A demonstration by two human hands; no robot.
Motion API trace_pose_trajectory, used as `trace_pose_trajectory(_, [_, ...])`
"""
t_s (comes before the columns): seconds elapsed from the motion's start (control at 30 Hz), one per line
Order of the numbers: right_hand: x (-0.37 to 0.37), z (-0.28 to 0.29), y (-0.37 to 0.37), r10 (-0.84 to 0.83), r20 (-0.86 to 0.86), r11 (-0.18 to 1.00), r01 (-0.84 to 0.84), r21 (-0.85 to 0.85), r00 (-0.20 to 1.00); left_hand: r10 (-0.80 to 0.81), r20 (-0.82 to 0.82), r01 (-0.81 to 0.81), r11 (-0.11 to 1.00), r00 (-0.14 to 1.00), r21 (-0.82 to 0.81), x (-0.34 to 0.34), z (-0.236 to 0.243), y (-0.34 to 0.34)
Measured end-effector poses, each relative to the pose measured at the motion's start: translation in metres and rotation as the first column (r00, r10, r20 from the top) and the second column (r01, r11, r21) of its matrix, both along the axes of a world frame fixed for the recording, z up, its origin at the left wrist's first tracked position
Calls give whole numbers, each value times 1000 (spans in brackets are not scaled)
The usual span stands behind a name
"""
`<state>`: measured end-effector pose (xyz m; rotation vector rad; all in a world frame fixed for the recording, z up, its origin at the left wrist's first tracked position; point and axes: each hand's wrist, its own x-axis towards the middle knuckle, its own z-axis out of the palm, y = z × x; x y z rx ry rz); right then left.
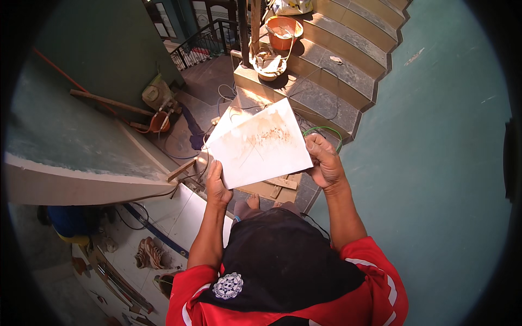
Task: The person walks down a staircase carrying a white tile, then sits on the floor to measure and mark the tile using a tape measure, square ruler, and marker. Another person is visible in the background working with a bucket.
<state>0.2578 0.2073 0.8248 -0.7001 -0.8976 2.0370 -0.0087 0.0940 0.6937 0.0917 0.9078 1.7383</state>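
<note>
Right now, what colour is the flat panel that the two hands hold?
The flat panel is white, with orange-brown smudges; it shows best in the head view.

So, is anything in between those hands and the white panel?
Nothing visible. The left hand meets the white panel at its left edge, and the right hand grips its right edge, both bare. The panel's underside is hidden, so I can't tell about there.

The white tile in my grip looks smooth beneath powdery brown smears; my shirt is matt cloth, the orange bucket plastic, the stairs dusty and matt.
</note>
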Motion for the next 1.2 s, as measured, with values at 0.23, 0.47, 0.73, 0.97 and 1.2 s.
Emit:
trace_pose_trajectory(0.23, [-5,15,-6,24,60,1000,-23,-20,998,-41,-4,41,998,999,-40,-5,-2,-5])
trace_pose_trajectory(0.47, [-8,30,-18,96,121,995,-99,13,988,-58,18,59,996,998,-71,7,-17,-11])
trace_pose_trajectory(0.73, [12,-26,6,18,227,1000,-18,-3,974,-40,-235,8,991,971,-133,-12,11,-27])
trace_pose_trajectory(0.97, [9,-72,-7,-43,48,973,52,-224,998,80,109,-91,991,991,103,-2,31,-38])
trace_pose_trajectory(1.2, [-32,-79,-27,23,27,959,-14,-284,999,243,207,-274,952,948,134,-19,7,-12])
